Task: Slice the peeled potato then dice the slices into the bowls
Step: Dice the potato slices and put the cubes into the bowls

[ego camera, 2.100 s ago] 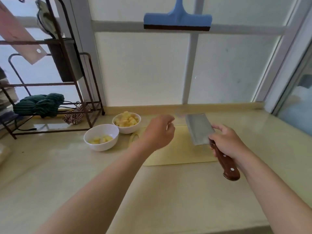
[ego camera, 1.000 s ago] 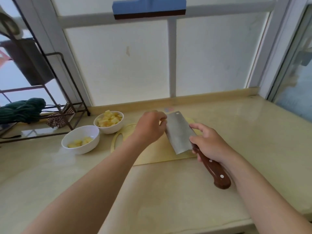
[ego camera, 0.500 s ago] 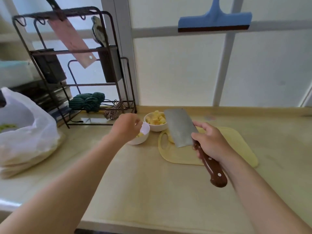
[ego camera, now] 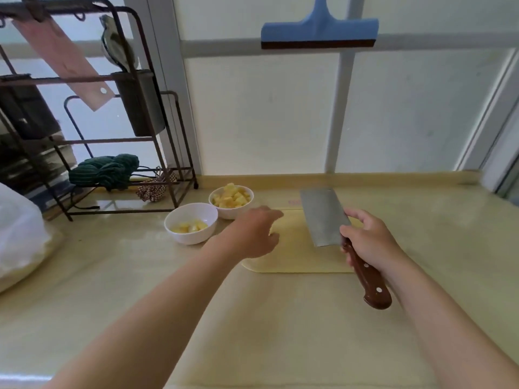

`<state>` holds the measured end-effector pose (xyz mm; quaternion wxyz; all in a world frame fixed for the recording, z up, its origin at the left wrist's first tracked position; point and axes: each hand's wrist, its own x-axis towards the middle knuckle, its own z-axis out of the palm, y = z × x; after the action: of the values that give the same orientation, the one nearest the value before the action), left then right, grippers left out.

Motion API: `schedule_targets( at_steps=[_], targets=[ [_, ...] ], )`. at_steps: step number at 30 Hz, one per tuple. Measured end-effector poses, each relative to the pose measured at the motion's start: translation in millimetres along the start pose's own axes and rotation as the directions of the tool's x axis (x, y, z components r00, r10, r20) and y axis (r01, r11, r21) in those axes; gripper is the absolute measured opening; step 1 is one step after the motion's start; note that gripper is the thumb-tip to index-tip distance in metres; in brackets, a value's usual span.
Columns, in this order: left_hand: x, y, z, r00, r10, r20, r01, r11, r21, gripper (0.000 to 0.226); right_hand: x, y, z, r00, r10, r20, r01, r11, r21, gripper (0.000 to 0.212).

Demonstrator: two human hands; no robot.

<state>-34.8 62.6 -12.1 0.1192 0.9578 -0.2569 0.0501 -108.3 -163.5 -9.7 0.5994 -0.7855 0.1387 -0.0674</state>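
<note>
**Cleaver** (ego camera: 323, 217), one. The right hand (ego camera: 368, 240) holds it off the board, its fingers (ego camera: 354, 214) wrapped round the brown handle close to the blade. The blade lies flat side up and points away, probably parked clear while the other hand works.

**Board** (ego camera: 295, 257), one, pale yellow. It sits on the surface (ego camera: 252, 318) just right of the bowls, so cut pieces have a short way to go.

**Left hand** (ego camera: 252, 234), over the board's left end, beside the bowls. Its fingers (ego camera: 276, 214) are loosely curved with the thumb apart. They are blurred, and I cannot tell whether they hold anything. It is likely gathering pieces to move across.

**Bowls**, two, white, close together.
- Far bowl (ego camera: 233, 213): heaped with dice (ego camera: 231, 197).
- Near bowl (ego camera: 191, 237): a thin layer of dice, so probably the one now being filled.

**Potato**, seen only as dice in the two bowls. No whole potato or slice shows on the bare board, and anything under the left hand is hidden.

**Also present:** rack (ego camera: 120, 211), one, back left; squeegee (ego camera: 318, 35), one, on the window.
</note>
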Motion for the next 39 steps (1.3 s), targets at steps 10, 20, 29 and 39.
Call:
schedule_targets(
  at_steps=[10, 20, 29, 39],
  targets=[
    [27, -6, 21, 0.981, -0.132, 0.142, 0.111, 0.983, 0.146, 0.048, 21, 27, -15, 1.0, 0.009, -0.002, -0.009, 0.997, 0.081, 0.05],
    [38, 38, 21, 0.973, -0.228, -0.015, 0.196, 0.864, -0.463, 0.028, 24, 29, -23, 0.999, 0.035, -0.033, -0.031, 0.993, 0.113, 0.05],
    [42, 51, 33, 0.945, -0.312, 0.098, 0.288, 0.653, -0.701, 0.01, 23, 29, -34, 0.994, 0.054, -0.093, -0.041, 0.99, 0.134, 0.042],
    [43, 46, 25, 0.983, -0.183, -0.006, 0.169, 0.92, -0.354, 0.018, 25, 32, -36, 0.991, 0.053, -0.122, -0.041, 0.994, 0.097, 0.048]
  ],
)
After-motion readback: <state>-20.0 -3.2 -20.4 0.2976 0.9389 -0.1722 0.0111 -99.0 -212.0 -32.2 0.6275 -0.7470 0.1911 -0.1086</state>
